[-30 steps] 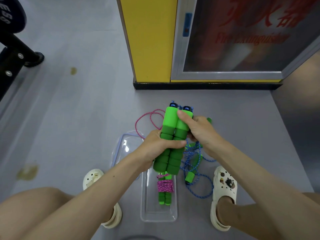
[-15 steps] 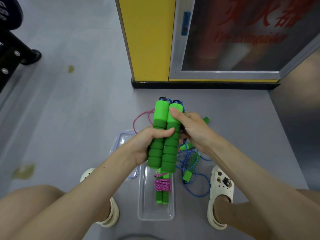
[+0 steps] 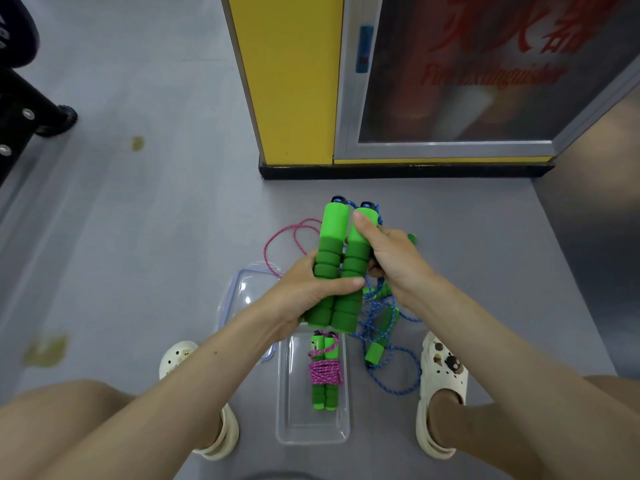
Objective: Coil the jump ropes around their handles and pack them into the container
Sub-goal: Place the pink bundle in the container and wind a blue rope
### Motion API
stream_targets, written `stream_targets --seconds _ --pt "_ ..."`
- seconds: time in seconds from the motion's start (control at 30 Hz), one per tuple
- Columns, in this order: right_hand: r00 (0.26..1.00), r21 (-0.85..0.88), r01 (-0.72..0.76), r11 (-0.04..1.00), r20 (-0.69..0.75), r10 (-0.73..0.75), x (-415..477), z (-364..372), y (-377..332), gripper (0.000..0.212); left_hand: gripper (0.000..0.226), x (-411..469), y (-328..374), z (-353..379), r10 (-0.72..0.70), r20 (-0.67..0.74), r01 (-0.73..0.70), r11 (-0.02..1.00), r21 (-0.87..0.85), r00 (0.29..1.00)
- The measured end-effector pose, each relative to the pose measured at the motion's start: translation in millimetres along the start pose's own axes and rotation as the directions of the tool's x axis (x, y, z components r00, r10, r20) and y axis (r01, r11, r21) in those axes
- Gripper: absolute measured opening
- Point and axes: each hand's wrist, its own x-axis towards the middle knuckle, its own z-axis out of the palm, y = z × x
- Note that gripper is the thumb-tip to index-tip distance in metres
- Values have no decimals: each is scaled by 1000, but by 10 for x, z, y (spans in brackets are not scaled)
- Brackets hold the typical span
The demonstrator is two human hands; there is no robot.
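I am holding a pair of green foam handles [image 3: 334,223] upright and side by side above the floor [image 3: 156,220]. My left hand [image 3: 311,289] is wrapping around both handles at their lower middle, and my right hand [image 3: 391,261] is curling round the upper part of the right-hand one with its thumb pressing on the front, so the two hands are sitting close together. Blue rope [image 3: 384,327] is showing at the pair's far ends and lying in a loose tangle just beside the clear container [image 3: 313,427] between my feet, in which a finished bundle [image 3: 323,370] bound in pink rope is lying lengthwise.
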Motion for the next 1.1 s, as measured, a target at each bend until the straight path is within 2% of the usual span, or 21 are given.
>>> stream_targets --seconds 0.37,0.47,0.6,0.87,0.93,1.03,1.1 --pt "993 -45 -3 999 -119 -2 129 -40 60 40 44 -48 -48 43 50 28 -54 989 137 998" --pt "996 -58 22 998 -80 -27 135 -31 72 38 37 -66 -30 64 86 53 -90 993 72 995" --pt "999 -40 51 998 -15 -52 111 -12 27 37 32 -79 -16 41 56 119 -52 998 -38 991" --pt "991 26 127 992 39 -128 56 52 -28 33 35 -62 -2 -48 12 189 7 995 -99 982" --pt "992 19 122 992 25 -123 43 38 -20 37 34 -59 34 -74 -2 208 20 997 -81 978" --pt "997 26 68 997 -25 -68 20 19 30 59 42 -66 84 -89 -19 226 19 1000 5 974" --pt "998 10 48 999 -43 -48 -7 28 46 67 47 -70 73 -60 -38 206 30 999 44 978"
